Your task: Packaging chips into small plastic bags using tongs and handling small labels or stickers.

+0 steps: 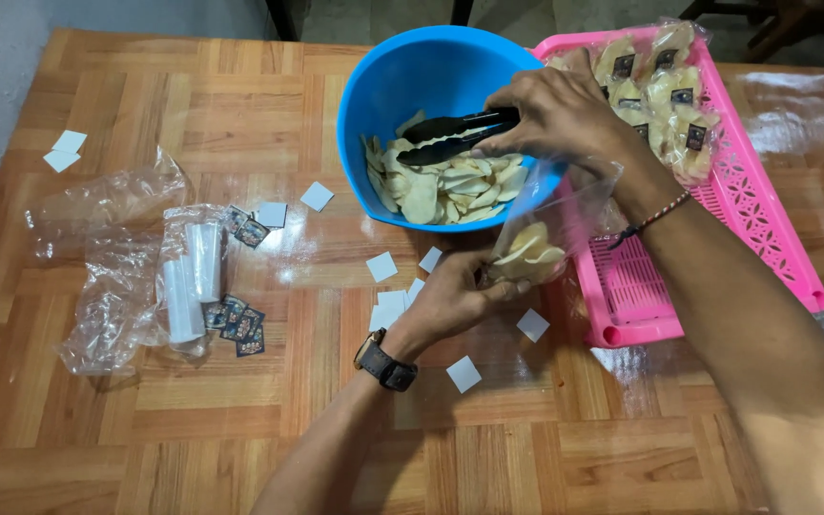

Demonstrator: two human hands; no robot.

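Black metal tongs (455, 136) sit pinched in the right hand (555, 114), their tips down among the pale sliced chips (445, 186) inside the round blue plastic bowl (412, 86). Just below that grip, the left hand (450, 296) clasps a small clear plastic bag (541, 238), part filled with chips, at the bowl's near rim. Right of the tongs stands a pink plastic basket (765, 219) of filled packets (665, 86). White paper squares (383, 267) lie around the left hand.
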